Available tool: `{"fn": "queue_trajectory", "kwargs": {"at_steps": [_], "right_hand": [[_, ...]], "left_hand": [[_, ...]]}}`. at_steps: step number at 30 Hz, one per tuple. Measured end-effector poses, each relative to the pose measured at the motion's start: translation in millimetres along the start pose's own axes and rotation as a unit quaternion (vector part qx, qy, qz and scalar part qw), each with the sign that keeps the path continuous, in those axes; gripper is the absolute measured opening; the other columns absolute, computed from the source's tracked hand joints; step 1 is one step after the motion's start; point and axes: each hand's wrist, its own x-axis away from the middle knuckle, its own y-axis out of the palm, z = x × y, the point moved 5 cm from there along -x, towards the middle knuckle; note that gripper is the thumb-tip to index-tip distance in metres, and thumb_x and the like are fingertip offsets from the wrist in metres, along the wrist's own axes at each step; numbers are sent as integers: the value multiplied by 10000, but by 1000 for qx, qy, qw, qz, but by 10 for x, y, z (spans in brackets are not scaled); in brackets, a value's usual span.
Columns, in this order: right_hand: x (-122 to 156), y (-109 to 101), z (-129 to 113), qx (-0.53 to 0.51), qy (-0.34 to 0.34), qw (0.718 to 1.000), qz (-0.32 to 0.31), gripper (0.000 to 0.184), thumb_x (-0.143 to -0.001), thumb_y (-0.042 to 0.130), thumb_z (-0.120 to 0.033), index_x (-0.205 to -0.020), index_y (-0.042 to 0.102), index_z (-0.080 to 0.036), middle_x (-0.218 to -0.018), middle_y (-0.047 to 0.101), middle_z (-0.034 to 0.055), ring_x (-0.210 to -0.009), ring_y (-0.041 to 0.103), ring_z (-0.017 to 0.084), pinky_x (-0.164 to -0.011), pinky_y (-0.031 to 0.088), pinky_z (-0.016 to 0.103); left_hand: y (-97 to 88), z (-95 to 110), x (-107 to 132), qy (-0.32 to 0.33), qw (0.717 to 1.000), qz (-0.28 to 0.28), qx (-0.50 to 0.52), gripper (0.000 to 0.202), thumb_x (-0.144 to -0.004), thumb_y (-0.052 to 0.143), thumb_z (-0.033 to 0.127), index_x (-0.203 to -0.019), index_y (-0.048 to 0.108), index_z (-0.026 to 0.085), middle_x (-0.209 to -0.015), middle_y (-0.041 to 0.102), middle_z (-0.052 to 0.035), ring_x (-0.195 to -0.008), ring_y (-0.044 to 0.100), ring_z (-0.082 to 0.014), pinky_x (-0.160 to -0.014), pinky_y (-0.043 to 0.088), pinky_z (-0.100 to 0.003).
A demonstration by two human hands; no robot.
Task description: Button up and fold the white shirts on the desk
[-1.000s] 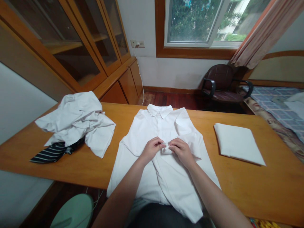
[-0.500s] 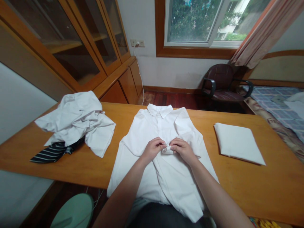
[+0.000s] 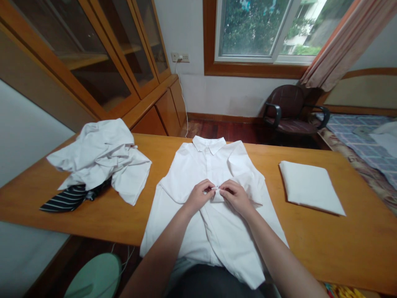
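A white collared shirt [image 3: 176,223] lies spread on the wooden table, its collar at the far edge and its lower part hanging over the near edge. Both sleeves are bent in across the body of the shirt. At mid-shirt a rolled bit of white cloth, which looks like a sleeve cuff [image 3: 218,198], is pinched between my two hands. My left hand [image 3: 201,195] grips its left side with thumb and fingertips. On the other side my right hand [image 3: 236,197] pinches it the same way, fingertips almost touching the left ones. Any button there is too small to make out.
A crumpled white garment [image 3: 102,153] lies at left, partly over a black striped tie [image 3: 65,199]. A folded white shirt [image 3: 310,186] rests on the table [image 3: 328,248] at right. Beyond are a glass-door cabinet [image 3: 145,91] and an office chair [image 3: 288,103]; a green stool [image 3: 96,275] stands below left.
My right fingers have shifted slightly left along the cuff, closer to my left fingertips. The shirt and the other garments have stayed in place.
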Motion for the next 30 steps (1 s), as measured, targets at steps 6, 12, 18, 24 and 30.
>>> {"fn": "queue_trajectory", "kwargs": {"at_steps": [6,12,18,24,30], "right_hand": [[38,48,-19,42,-1,999,-8,119,-876,652,-316,-911,639,-203,-789,603,8,-702,555,159,-649,418,280],[48,79,53,34,10,999,3,166,-856,695,-340,-856,593,-209,-742,572,-9,-663,525,153,-618,407,272],[37,40,-8,12,-45,999,26,109,-897,617,-241,-792,605,-216,-844,562,26,-802,549,181,-733,439,306],[40,9,4,-12,-47,998,33,96,-886,611,-205,-795,636,-221,-852,562,28,-813,551,185,-744,444,315],[38,-9,40,-32,-49,998,26,102,-897,624,-247,-809,671,-225,-841,585,31,-815,568,190,-753,452,326]], "left_hand": [[13,-2,-3,3,1000,-2,-22,109,-866,550,189,-823,648,168,-811,598,-24,-794,574,-161,-722,422,-260],[32,-6,16,-4,1000,-10,-25,122,-873,561,192,-863,681,172,-849,643,-35,-825,601,-164,-743,435,-261],[23,-41,-5,-25,999,12,-29,146,-874,621,281,-825,704,171,-805,660,-32,-775,604,-160,-703,433,-256],[13,-82,-41,-48,998,30,-29,124,-830,672,281,-793,719,172,-763,657,-24,-721,588,-153,-668,420,-254],[23,-98,-37,-56,997,39,-31,112,-822,666,265,-784,723,176,-746,645,-17,-706,575,-148,-658,410,-252]]}}
